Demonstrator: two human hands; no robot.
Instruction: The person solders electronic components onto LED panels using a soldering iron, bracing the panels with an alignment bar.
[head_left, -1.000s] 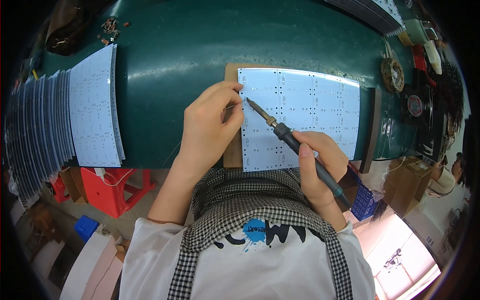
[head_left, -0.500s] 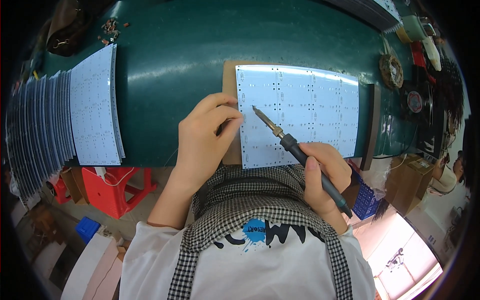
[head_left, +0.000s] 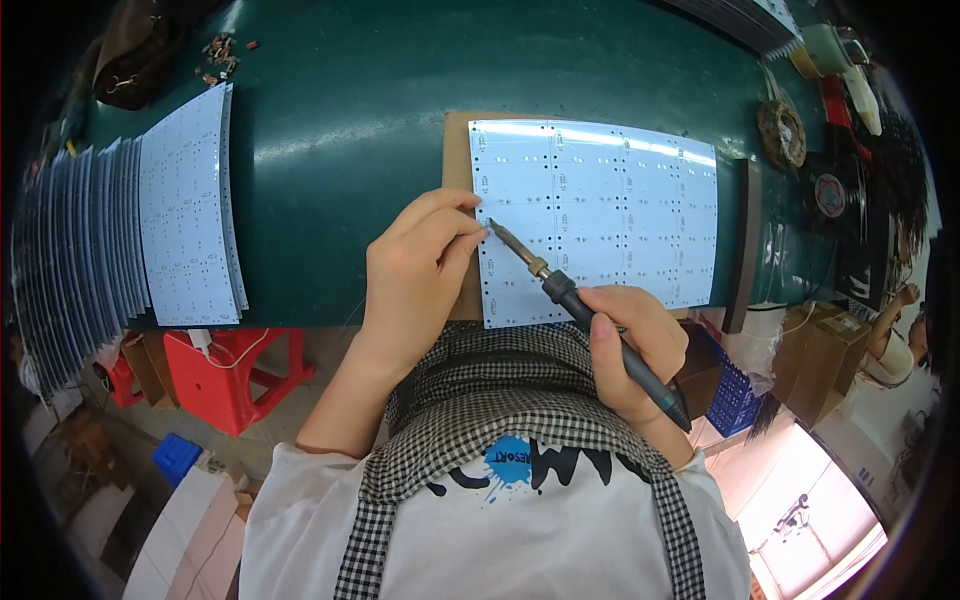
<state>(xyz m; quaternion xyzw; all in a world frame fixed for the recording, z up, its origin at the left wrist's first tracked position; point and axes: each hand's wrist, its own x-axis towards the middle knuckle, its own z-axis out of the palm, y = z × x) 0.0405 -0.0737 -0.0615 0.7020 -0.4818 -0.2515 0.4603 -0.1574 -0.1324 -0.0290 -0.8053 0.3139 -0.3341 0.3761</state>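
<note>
A white circuit board panel (head_left: 590,225), marked in a grid with small dark holes, lies on a brown backing board (head_left: 457,160) on the green table. My right hand (head_left: 640,345) grips a soldering iron (head_left: 572,300) by its dark handle. The iron's tip touches or almost touches the panel near its left edge, close to my left fingertips. My left hand (head_left: 420,260) is closed in a pinch at that edge. Whatever is between its fingers is too small to make out, though a thin dark strand (head_left: 354,312) shows beside the left wrist.
Similar white panels (head_left: 190,210) stand in a long row at the left. A dark bar (head_left: 741,245) lies right of the panel. Small scraps (head_left: 220,55) and a brown bag (head_left: 135,60) are far left. At far right sits a wire coil (head_left: 782,135); a red stool (head_left: 225,375) stands below.
The soldering iron and my right hand have shifted left, bringing the tip close to my left fingertips. My left hand has moved slightly right, still pinched. The view has tilted a little.
</note>
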